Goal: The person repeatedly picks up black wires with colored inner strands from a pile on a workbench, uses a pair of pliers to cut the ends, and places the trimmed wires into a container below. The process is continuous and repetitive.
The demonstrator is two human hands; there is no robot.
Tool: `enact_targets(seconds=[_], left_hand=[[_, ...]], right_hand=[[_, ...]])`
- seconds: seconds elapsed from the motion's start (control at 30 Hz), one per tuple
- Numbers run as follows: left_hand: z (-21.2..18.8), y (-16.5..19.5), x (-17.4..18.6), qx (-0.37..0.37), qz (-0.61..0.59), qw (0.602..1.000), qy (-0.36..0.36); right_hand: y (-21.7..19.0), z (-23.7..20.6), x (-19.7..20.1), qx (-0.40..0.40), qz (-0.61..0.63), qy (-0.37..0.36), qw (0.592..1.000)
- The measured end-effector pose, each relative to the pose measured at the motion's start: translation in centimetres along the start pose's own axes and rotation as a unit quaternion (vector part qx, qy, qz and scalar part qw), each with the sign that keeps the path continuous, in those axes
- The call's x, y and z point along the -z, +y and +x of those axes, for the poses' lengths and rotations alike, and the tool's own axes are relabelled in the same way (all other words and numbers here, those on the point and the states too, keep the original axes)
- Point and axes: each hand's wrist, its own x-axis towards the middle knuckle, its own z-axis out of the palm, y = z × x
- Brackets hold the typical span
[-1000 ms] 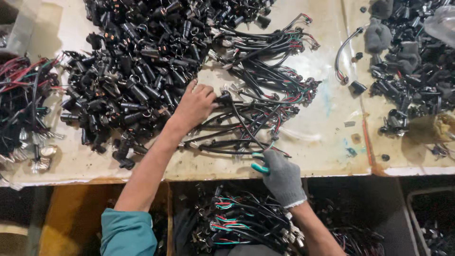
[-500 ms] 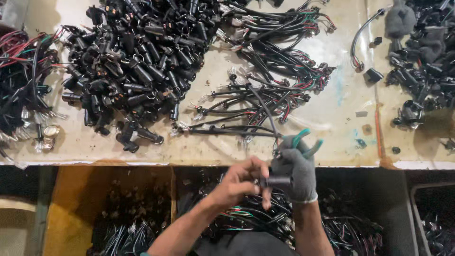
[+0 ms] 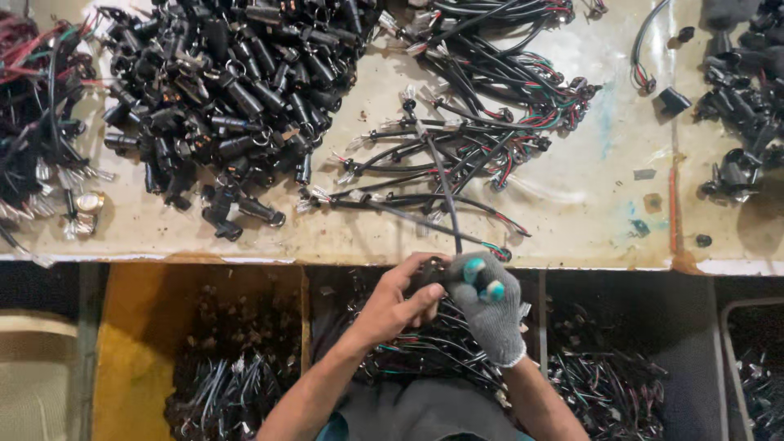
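Gripping a small black plastic connector (image 3: 428, 276) between them, the person's two hands are meeting just below the near edge of the worn cream-coloured worktable (image 3: 572, 220), at about six o'clock in the head view. The bare left hand (image 3: 398, 304) is coming in from seven o'clock, its fingers curled together and clamped on the connector from the left. The right hand (image 3: 488, 304), wearing a grey knit glove with teal fingertips, is closing its fingers on the same piece from the right, so the two hands are touching around it. A thin black cable with a bare silvery end (image 3: 437, 175) is rising from the connector toward twelve o'clock, crossing the table edge and lying over the other leads.

At twelve o'clock from the hands, a loose spread of black wire leads with red and green cores (image 3: 490, 122) is lying on the table. At ten to eleven o'clock, a large heap of black cylindrical plastic housings (image 3: 237, 90) is covering the table's upper left. At nine o'clock, at the far left edge, a tangle of red and black wires (image 3: 37, 98) is sitting. At two o'clock, a smaller cluster of black parts (image 3: 739, 106) is lying near the right edge.

Below the table, an open bin of finished black wired pieces (image 3: 220, 384) is sitting at eight o'clock from the hands, and another dark mass of wired pieces (image 3: 621, 384) is lying at four o'clock.
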Motion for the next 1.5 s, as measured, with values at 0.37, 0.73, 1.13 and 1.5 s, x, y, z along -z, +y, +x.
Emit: enact_targets(seconds=[0.37,0.73,1.13,1.5], left_hand=[[-0.5,2.4,-0.7,-0.077,0.275,0.958,-0.002],[0.3,1.0,-1.3,-0.120,0.235,0.964,0.040],[-0.9,0.1,-0.3,-0.113,0.249,0.962,0.007],[-4.3,5.1,-4.0,-0.002,0.521,0.824,-0.224]], right_hand=[[-1.1,1.9,2.9,0.278,-0.168,-0.149,0.934],[-2.1,0.7,1.1,-0.006,0.463,0.156,0.872],[-1.6,3.8,1.0,-0.143,0.545,0.080,0.822],[0.8,9.7,0.5,0.133,-0.194,-0.012,0.972]])
